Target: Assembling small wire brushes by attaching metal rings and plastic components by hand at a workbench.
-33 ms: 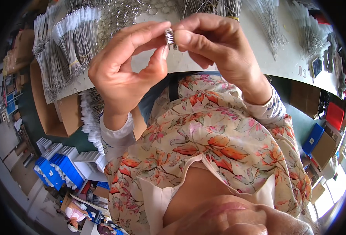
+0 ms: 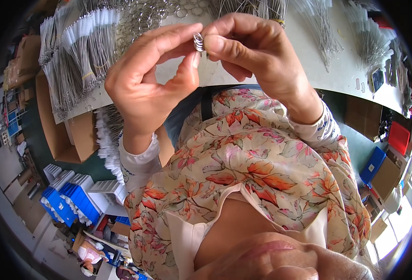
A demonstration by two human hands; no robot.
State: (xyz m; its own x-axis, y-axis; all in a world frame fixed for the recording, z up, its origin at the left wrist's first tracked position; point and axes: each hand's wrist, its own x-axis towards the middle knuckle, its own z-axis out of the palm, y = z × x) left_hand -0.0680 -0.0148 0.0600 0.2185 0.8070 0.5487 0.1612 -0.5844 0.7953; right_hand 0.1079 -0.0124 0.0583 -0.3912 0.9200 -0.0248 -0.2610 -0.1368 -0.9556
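A small stack of shiny metal rings, looking like a short coil, is held above the near edge of the table. My left hand grips it from the left, forefinger on top and thumb beneath. From the other side my right hand is closed, thumb and forefinger pinched together right against the rings. What lies inside the right pinch is mostly hidden by the fingertips. Behind my hands, a spread of loose metal rings covers part of the white table.
Bundles of thin wire brushes with white bristles lie at the table's left, more brushes at the right. A cardboard box stands below the left edge. Blue bins are farther left. Other people appear at lower left.
The rings have tilted and shifted slightly left between my fingertips, their loops now showing more plainly. My right hand has moved slightly left and up.
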